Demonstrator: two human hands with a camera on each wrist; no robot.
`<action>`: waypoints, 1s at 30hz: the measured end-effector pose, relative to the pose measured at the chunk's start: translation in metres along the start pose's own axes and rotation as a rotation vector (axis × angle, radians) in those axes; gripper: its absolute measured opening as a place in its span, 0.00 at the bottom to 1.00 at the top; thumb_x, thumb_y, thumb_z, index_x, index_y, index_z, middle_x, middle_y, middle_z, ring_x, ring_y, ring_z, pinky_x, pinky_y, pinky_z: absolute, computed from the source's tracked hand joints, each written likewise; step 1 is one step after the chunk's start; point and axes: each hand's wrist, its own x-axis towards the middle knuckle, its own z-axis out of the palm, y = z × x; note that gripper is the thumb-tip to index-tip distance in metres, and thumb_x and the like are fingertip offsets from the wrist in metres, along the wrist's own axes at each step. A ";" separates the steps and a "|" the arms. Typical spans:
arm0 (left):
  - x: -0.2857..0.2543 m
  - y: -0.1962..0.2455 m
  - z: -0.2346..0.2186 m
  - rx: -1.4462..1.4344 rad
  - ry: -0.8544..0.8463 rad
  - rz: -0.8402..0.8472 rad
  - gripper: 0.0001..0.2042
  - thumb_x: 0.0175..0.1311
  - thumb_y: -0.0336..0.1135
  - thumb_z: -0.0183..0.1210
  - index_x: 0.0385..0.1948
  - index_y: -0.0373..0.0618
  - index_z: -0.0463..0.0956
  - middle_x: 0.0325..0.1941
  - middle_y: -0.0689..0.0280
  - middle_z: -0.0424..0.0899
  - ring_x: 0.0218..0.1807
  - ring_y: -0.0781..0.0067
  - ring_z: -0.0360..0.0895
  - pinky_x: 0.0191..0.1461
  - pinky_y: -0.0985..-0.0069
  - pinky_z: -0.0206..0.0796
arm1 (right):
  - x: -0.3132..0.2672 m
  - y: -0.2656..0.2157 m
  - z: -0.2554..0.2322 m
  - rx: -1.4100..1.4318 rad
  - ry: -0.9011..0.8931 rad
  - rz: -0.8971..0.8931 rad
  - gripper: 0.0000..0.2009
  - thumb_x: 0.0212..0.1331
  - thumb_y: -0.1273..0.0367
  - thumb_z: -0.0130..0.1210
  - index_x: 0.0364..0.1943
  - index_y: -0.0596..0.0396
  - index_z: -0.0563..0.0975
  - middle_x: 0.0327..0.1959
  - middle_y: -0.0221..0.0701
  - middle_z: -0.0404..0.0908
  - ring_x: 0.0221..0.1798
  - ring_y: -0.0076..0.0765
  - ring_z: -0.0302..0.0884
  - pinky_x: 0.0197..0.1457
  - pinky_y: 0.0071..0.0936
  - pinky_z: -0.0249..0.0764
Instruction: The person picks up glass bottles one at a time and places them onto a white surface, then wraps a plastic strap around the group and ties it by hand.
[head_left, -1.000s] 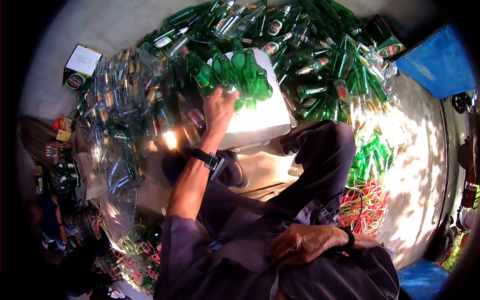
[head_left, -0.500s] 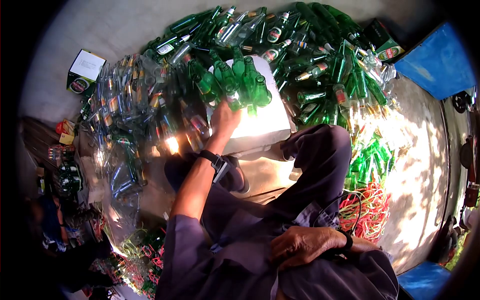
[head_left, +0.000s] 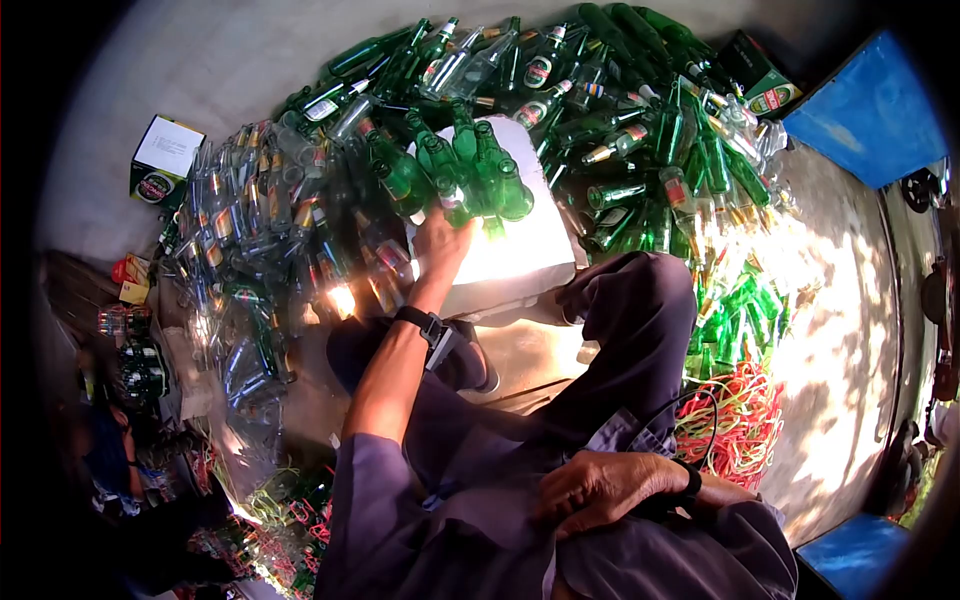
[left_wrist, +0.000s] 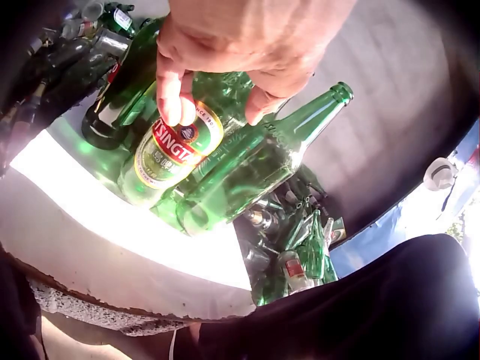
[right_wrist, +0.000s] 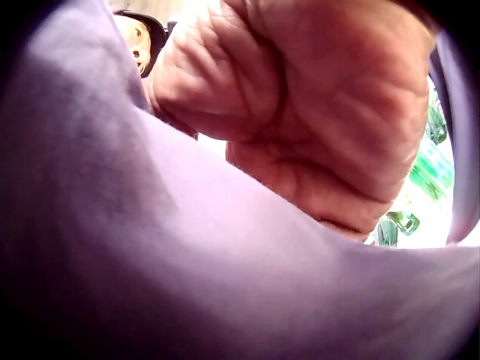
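My left hand point(head_left: 441, 246) is at the front of several upright green glass bottles on a white-topped slab point(head_left: 512, 268). In the left wrist view it reaches down from above and grips a green beer bottle point(left_wrist: 177, 152) with a red, white and gold label, the fingertips along the label's upper edge. Another green bottle point(left_wrist: 262, 161) leans beside the thumb, and a darker one point(left_wrist: 112, 112) stands on the other side. My right hand point(head_left: 610, 490) rests on the shirt at my lap, its fingers loosely bent, holding nothing visible.
Piles of bottles point(head_left: 240, 200) curve around the slab's left, far and right sides. Red and yellow-green strips point(head_left: 735, 420) lie in a heap by my right knee. A box point(head_left: 165, 160) stands at far left, a blue panel point(head_left: 865, 110) at far right.
My left hand sits lower on the front bottle than a second ago. The bottle group appears slightly nearer and further left as the head view shifts. My right hand stays put.
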 end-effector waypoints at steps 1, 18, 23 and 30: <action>0.000 0.000 0.000 0.001 -0.006 0.000 0.21 0.54 0.42 0.66 0.49 0.46 0.76 0.41 0.52 0.86 0.45 0.44 0.83 0.49 0.57 0.73 | 0.000 0.001 -0.001 0.005 -0.005 0.018 0.13 0.61 0.68 0.63 0.44 0.64 0.80 0.43 0.45 0.83 0.46 0.50 0.82 0.47 0.38 0.78; 0.010 -0.019 -0.047 -0.188 -0.168 -0.065 0.37 0.54 0.40 0.69 0.64 0.33 0.65 0.58 0.46 0.79 0.45 0.60 0.83 0.45 0.68 0.75 | -0.004 0.006 -0.003 0.050 -0.033 0.106 0.17 0.60 0.67 0.66 0.50 0.61 0.79 0.38 0.37 0.81 0.40 0.36 0.81 0.42 0.32 0.77; 0.002 0.016 -0.171 -0.558 -0.273 -0.192 0.26 0.62 0.39 0.66 0.60 0.37 0.71 0.52 0.54 0.83 0.37 0.73 0.82 0.38 0.77 0.73 | -0.010 -0.010 -0.021 -0.115 0.084 0.231 0.20 0.57 0.67 0.69 0.53 0.56 0.80 0.39 0.32 0.83 0.36 0.27 0.82 0.37 0.23 0.77; -0.025 -0.097 -0.250 -0.320 -0.053 -0.332 0.15 0.66 0.40 0.62 0.48 0.41 0.79 0.39 0.67 0.84 0.33 0.79 0.81 0.35 0.80 0.70 | -0.017 -0.043 -0.046 -0.385 0.706 0.297 0.15 0.55 0.72 0.67 0.46 0.62 0.81 0.36 0.36 0.83 0.37 0.31 0.83 0.39 0.27 0.77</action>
